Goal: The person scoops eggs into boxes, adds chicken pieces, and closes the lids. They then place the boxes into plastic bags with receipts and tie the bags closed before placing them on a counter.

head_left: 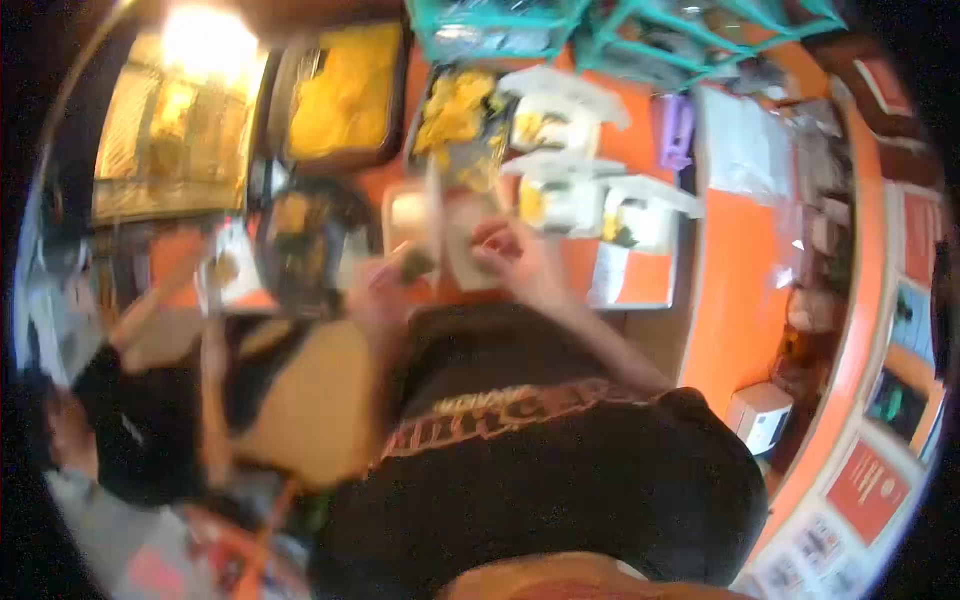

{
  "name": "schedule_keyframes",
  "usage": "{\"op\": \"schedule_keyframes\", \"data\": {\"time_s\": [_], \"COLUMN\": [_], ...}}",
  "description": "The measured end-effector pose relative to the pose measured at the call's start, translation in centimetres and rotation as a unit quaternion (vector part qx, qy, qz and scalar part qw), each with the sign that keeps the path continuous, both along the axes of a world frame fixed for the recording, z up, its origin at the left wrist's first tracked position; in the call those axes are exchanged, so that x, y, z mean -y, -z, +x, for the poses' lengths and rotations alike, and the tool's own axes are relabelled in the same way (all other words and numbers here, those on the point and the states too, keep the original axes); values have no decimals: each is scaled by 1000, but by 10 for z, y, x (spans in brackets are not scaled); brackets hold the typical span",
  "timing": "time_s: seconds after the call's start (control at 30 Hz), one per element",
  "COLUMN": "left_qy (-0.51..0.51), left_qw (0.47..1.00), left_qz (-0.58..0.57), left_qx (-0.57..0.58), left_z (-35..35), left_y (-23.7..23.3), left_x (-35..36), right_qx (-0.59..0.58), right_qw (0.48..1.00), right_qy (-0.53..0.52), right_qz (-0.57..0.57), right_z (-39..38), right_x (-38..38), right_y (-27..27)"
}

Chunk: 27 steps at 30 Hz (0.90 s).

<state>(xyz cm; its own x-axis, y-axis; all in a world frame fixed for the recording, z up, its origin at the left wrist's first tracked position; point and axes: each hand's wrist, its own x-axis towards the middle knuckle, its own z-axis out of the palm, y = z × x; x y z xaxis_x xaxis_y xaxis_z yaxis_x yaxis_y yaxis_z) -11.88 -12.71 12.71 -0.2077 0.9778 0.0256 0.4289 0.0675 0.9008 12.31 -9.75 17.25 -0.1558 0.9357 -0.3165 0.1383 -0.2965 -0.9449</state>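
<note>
My left hand [380,285] is low over the counter, its fingers closed round a small dark green item [415,265]. Just to its right stands a white container [408,222] with its lid upright. Over the right side of that container is my right hand [505,250], fingers bent together near a small reddish patch; motion blur hides what they hold. Behind my hands, a metal tray [468,165] holds yellow pieces [455,110].
Open white boxes with yellow food [550,205] sit right of my hands. Further back are a yellow-filled tray [340,90], teal racks [490,35] and a purple object [677,132]. A dark round pan [305,245] lies left, beside a co-worker's arms [213,370].
</note>
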Motion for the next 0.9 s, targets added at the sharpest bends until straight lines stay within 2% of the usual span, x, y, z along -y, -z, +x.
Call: {"op": "schedule_keyframes", "data": {"time_s": [0.03, 0.1, 0.17, 0.23, 0.27, 0.37, 0.43, 0.5, 0.6, 0.7, 0.8, 0.87, 0.9], "left_qy": [-31, 17, 56, 61, 10, -154, -143, -128, -123, -158, -199, -185, -179], "left_qw": [996, 992, 975, 989, 985, 985, 983, 982, 981, 970, 952, 949, 948], "left_qz": [80, 97, 10, -32, -6, -69, -55, -68, -123, -155, -196, -223, -234], "left_qx": [36, -82, -214, -130, -173, 44, 105, 122, 91, 104, 125, 123, 123], "left_z": [-15, -31, -74, -64, -63, -52, -63, -72, -85, -89, -79, -70, -69], "left_y": [18, 33, 132, 157, 150, 94, 90, 91, 98, 110, 118, 120, 121], "left_x": [-11, -20, -23, -16, -15, -18, -13, -4, 13, 30, 42, 49, 52], "right_qx": [-77, 100, 141, 202, 228, 317, 402, 452, 543, 566, 694, 776, 770], "right_qw": [981, 961, 940, 898, 886, 820, 744, 700, 732, 680, 609, 530, 528], "right_qy": [80, 123, 169, 237, 237, 261, 294, 334, 268, 261, 195, 153, 170], "right_qz": [158, 227, 259, 310, 328, 397, 445, 441, 311, 386, 330, 305, 317], "right_z": [23, 64, 119, 173, 205, 278, 308, 326, 361, 386, 436, 403, 398], "right_x": [-18, -46, -92, -137, -159, -216, -246, -267, -300, -352, -438, -439, -447], "right_y": [12, -8, 4, -11, -13, -29, -55, -97, -130, -145, -126, -156, -159]}}
